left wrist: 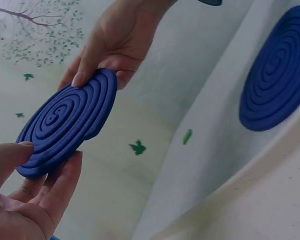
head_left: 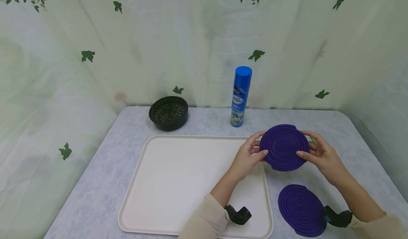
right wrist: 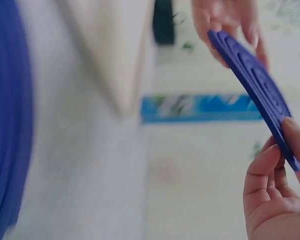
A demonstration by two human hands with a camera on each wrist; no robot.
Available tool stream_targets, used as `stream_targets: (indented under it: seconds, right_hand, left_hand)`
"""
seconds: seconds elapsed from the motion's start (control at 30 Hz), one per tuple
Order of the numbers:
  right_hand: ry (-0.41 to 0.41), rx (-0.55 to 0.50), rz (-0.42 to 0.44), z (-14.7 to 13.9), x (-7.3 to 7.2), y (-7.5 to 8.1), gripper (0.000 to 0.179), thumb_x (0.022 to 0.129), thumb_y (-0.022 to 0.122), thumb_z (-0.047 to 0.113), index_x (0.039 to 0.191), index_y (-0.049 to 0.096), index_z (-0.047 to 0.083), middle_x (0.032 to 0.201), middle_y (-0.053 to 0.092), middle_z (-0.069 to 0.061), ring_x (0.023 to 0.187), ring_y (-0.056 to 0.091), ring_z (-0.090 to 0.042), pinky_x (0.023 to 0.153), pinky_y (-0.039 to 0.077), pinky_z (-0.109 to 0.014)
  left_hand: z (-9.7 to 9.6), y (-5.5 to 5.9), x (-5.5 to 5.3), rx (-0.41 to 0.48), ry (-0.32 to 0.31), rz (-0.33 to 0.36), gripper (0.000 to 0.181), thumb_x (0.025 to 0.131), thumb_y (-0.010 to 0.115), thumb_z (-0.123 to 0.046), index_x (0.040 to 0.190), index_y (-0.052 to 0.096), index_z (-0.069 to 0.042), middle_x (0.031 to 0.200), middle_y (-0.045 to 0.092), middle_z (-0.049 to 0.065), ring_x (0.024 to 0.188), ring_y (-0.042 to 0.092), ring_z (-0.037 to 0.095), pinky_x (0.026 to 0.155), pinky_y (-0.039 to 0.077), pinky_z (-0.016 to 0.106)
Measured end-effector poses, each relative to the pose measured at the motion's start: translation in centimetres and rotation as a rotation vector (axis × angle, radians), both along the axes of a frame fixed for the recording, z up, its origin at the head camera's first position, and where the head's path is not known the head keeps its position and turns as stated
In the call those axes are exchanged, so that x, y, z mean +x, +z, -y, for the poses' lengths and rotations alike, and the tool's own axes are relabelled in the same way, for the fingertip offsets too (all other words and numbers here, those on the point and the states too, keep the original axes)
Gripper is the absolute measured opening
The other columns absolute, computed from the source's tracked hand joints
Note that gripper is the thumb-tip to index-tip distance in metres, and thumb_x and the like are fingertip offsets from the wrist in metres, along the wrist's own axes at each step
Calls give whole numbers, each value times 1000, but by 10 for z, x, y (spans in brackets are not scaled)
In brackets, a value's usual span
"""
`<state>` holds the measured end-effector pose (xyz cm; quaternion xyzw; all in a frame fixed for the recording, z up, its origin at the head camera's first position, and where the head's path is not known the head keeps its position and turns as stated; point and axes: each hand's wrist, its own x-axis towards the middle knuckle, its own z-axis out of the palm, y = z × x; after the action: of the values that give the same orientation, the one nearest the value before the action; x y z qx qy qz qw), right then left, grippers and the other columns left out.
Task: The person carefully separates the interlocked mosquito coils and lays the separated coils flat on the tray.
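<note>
Both hands hold one purple mosquito coil (head_left: 283,148) above the tabletop (head_left: 92,182), beside the far right corner of a white tray (head_left: 194,182), with the coil's spiral face tilted toward the head camera. The left hand (head_left: 247,157) has its grip pinching the coil's left edge, thumb on the near face and fingers behind; the right hand (head_left: 326,157) pinches the opposite edge in the same way. Both wrist views show the coil slanting between the two hands. A second purple coil (head_left: 301,209) lies flat on the tabletop to the right of the tray, its right edge partly hidden by the black wrist mount (head_left: 339,217) on the right arm. The left forearm reaches over the right part of the tray. Beyond the tray stand a blue spray can (head_left: 240,97), upright, and, farther left, a black round container (head_left: 169,113) with a slotted top. A small green object (left wrist: 187,136) shows near the right hand, too small to identify. Behind the tabletop hangs a pale curtain (head_left: 191,47) printed with green leaves and birds.
</note>
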<state>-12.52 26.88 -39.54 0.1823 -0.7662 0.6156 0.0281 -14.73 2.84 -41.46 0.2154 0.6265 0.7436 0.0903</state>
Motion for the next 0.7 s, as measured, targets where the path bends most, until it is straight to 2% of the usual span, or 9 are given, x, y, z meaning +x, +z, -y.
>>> stream_targets:
  seconds: [0.07,0.13,0.27,0.33,0.47,0.53,0.6,0.7]
  right_hand:
    - [50,-99,-26,11,3,7,62,81,54,-16,135,31,1,97,60,-3,83,61,-11,67,51,-21]
    - [83,-158,-49,22,7,11,63,80,54,-19,136,31,-1,96,60,-6,82,61,-12,66,51,-21]
    - [83,-156,-75,46,12,13,64,78,55,-19,135,31,-1,94,58,-9,81,61,-13,66,51,-22]
    - [67,-135,-79,57,13,10,64,79,57,-17,135,31,-1,94,57,-10,80,61,-13,66,52,-22]
    - [53,-161,-76,77,10,2,64,79,58,-15,136,31,-1,96,56,-12,83,61,-14,67,52,-23]
    - [20,-177,-89,86,8,-2,64,78,58,-16,135,32,-2,99,55,-12,85,60,-14,69,51,-22]
    - [-28,-174,-130,96,6,-3,64,77,58,-18,134,34,-3,106,53,-13,91,57,-14,73,49,-21]
    - [-123,-97,-241,111,4,-6,62,74,61,-18,131,39,-4,116,46,-14,101,49,-13,82,44,-19]
  left_hand:
    - [11,10,4,85,-39,33,56,85,54,9,135,37,-8,103,55,15,84,60,18,68,53,38]
    - [23,18,9,129,-56,47,55,85,53,10,135,37,-6,99,55,14,81,61,18,66,53,40]
    - [47,24,16,117,-34,38,55,85,55,8,134,38,-8,93,53,11,77,62,16,63,54,39]
    - [57,21,16,96,-16,34,54,84,56,7,134,39,-8,92,53,11,77,61,16,62,54,39]
    - [74,23,18,49,39,33,50,84,56,7,131,41,-2,90,52,12,75,61,15,61,54,39]
    - [80,24,18,42,75,19,48,84,56,8,129,42,1,90,52,13,74,60,15,61,54,39]
    - [85,26,19,38,120,-1,47,84,56,8,129,43,1,89,52,14,74,60,15,61,54,38]
    - [88,31,21,42,198,-29,46,84,55,9,127,44,1,92,51,16,76,58,17,61,54,37]
